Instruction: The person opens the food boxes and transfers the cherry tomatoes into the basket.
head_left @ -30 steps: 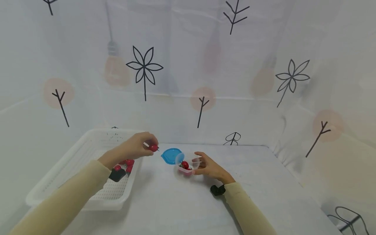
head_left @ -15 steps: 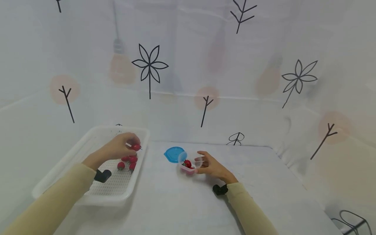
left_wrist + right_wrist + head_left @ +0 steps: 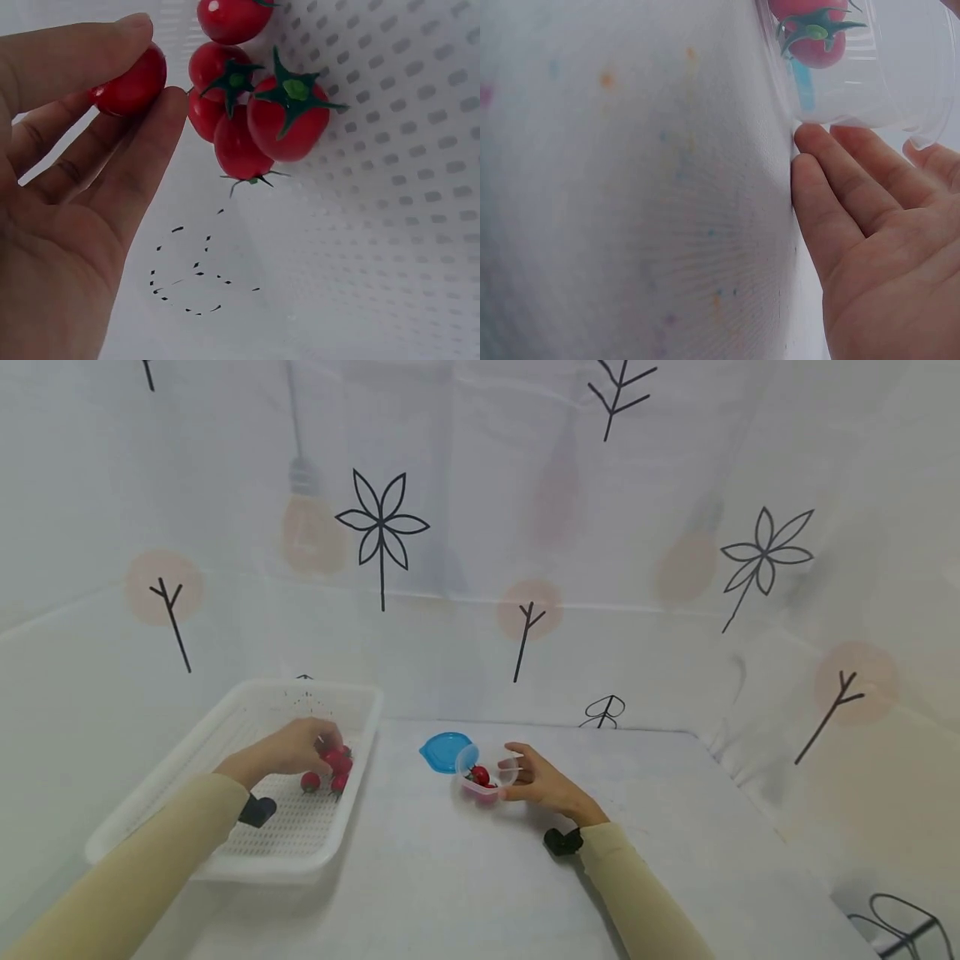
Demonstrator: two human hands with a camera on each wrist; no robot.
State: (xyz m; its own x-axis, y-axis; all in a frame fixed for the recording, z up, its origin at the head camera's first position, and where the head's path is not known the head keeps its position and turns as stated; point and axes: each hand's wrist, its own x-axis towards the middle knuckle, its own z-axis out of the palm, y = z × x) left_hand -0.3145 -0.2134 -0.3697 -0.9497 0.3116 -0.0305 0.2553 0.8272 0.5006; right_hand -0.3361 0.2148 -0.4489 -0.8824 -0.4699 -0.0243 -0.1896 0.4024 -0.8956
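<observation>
In the left wrist view, a red cherry tomato (image 3: 133,86) is pinched between the thumb and fingers of my left hand (image 3: 281,750). That hand is down inside the white plastic basket (image 3: 347,814), right beside several other cherry tomatoes (image 3: 289,124) with green calyxes. Further right, my right hand (image 3: 551,787) holds a small clear tub (image 3: 885,71) from its right side, thumb in front and fingers behind. A few red tomatoes (image 3: 479,775) lie in the tub. The lower fingers of this hand rest near the white tabletop.
A blue lid (image 3: 446,752) lies on the white table (image 3: 450,877) just behind the tub. A printed white cloth (image 3: 450,652) hangs behind and around the table. Dark wrist devices (image 3: 562,842) are strapped on both wrists.
My left hand has carried its tomato leftward from beyond the basket's right rim, then lowered it towards the tomatoes inside. The right hand and tub have stayed in place; the head view shifted slightly.
</observation>
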